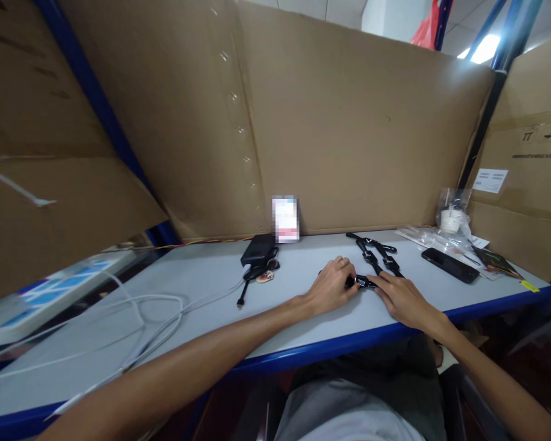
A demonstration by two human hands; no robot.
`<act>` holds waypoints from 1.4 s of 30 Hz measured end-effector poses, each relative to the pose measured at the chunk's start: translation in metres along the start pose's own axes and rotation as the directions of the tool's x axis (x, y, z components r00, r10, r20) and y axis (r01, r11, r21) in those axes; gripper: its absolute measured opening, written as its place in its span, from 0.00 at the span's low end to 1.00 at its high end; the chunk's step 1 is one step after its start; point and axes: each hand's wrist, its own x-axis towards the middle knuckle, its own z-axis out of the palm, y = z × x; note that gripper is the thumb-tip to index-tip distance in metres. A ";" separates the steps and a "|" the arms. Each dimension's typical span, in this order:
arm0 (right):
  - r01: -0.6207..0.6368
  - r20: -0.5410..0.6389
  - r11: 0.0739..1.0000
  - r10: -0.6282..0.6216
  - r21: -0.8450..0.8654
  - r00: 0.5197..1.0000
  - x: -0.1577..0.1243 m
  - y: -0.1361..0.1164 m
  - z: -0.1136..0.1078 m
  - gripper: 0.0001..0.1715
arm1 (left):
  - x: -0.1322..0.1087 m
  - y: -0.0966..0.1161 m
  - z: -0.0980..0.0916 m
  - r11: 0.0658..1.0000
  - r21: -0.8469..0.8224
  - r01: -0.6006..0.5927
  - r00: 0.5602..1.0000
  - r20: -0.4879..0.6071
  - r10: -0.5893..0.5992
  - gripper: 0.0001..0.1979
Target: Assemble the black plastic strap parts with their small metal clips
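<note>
Between my hands, near the table's front edge, lies a black watch-like item (363,282) with a dark strap. My left hand (334,285) has its fingers curled round the item's left end. On its right end rest the pressed-together fingers of my right hand (401,299). Just behind my hands, several similar black strapped items lie on the tabletop, one of them here (370,258) and another a little to the right (390,263).
A black power bank (258,250) with a short cable and keyring lies left of my hands. Behind it a lit screen (285,219) leans on cardboard. White cables (179,312) cross the left side. A black phone (450,265) and plastic bags (434,240) lie right.
</note>
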 end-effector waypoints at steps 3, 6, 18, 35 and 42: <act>-0.008 0.002 1.000 0.008 0.000 1.000 0.000 -0.001 -0.001 0.24 | 0.000 0.000 -0.001 0.998 -0.043 -0.039 0.999 0.017 0.039 0.02; -0.011 0.013 1.000 0.011 -0.010 1.000 0.001 -0.002 -0.002 0.23 | -0.001 -0.001 -0.002 0.993 -0.089 -0.081 0.996 0.032 0.084 0.06; -0.015 0.022 1.000 0.015 0.016 1.000 0.000 -0.002 -0.002 0.24 | 0.001 -0.013 -0.002 0.967 -0.198 -0.160 0.984 0.041 0.172 0.10; 0.016 -0.061 0.997 -0.011 0.080 0.998 -0.002 -0.004 -0.004 0.28 | 0.000 0.002 -0.003 0.961 0.274 -0.023 0.973 0.229 -0.042 0.21; -0.047 -0.042 0.997 0.050 0.065 0.998 -0.001 -0.007 -0.005 0.26 | 0.004 -0.015 -0.018 0.998 0.036 -0.058 0.952 0.303 0.045 0.21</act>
